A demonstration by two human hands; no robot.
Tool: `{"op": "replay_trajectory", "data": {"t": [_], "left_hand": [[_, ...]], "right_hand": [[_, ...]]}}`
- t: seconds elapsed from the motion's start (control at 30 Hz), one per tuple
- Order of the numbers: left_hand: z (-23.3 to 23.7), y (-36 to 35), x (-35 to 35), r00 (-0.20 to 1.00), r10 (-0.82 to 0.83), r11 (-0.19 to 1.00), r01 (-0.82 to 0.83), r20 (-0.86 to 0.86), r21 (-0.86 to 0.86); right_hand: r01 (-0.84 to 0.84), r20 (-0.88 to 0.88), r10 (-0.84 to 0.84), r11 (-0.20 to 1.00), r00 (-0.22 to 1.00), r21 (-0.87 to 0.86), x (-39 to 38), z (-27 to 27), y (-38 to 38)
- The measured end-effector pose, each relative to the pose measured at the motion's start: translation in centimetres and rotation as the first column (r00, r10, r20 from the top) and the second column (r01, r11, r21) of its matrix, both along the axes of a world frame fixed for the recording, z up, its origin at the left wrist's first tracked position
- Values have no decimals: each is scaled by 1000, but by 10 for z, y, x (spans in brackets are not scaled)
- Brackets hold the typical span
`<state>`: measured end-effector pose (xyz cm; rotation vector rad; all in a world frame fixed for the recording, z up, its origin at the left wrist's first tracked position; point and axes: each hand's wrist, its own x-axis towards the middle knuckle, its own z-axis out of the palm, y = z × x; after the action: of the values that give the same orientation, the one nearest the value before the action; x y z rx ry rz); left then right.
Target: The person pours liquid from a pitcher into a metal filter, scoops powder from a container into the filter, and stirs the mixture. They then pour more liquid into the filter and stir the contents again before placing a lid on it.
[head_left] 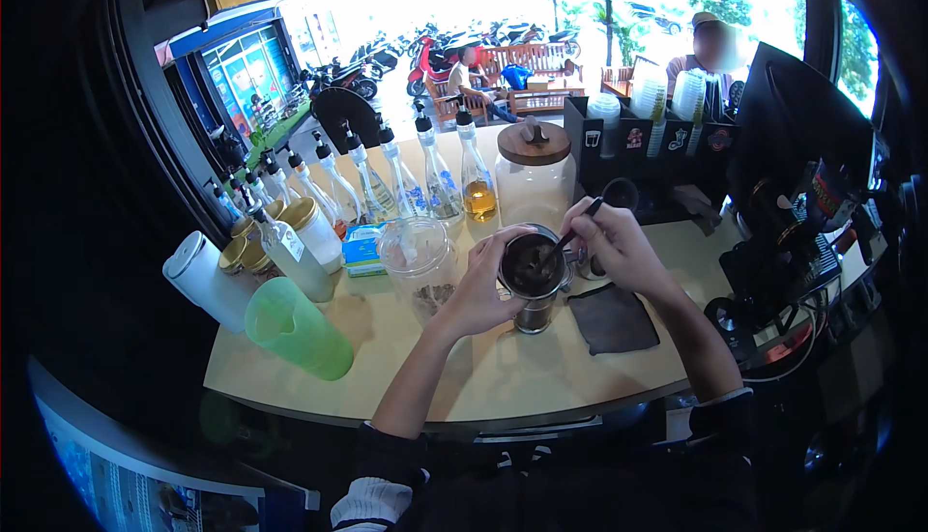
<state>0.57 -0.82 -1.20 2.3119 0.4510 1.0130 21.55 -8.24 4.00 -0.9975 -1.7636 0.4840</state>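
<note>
My left hand [474, 295] is wrapped round the side of a clear glass [534, 317] with dark contents, near the front middle of the counter. From the right, my right hand [619, 250] pinches the dark handle of a spoon [568, 237], whose lower end dips into the glass. Just left of the glass is a clear plastic tub [418, 254] with brown bits at the bottom. A folded dark cloth [616, 321] lies on the counter below my right wrist.
Pump bottles [425, 179] line the back left. A wood-lidded jar [535, 179] stands behind my hands. A green pitcher [298, 331] is at front left, a black cup organizer [619, 141] and monitor [797, 126] at right. A person [710, 54] is beyond the counter.
</note>
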Motion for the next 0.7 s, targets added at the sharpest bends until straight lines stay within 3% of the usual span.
{"op": "replay_trajectory", "data": {"t": [0.2,0.3,0.37,0.47,0.53,0.7], "left_hand": [[-4,2,1,1000,-7,1000,7,-27,-13],[-7,4,2,1000,7,1000,-8,-24,-20],[-9,5,3,1000,11,1000,-12,-19,-19],[-11,5,3,1000,21,998,-21,-7,-51],[-15,6,7,999,39,999,-40,31,18],[-19,6,17,991,73,997,-72,110,-15]], "right_hand": [[27,50,-25,999,998,-27,-1,3,-4],[41,21,-43,998,999,50,1,-2,-1],[-8,30,9,999,999,-47,-1,-3,-3],[24,42,-22,999,999,-43,-6,-3,-8],[21,27,-20,999,999,-41,-8,-4,-8],[44,49,-45,999,998,19,-8,-7,-8]]}}
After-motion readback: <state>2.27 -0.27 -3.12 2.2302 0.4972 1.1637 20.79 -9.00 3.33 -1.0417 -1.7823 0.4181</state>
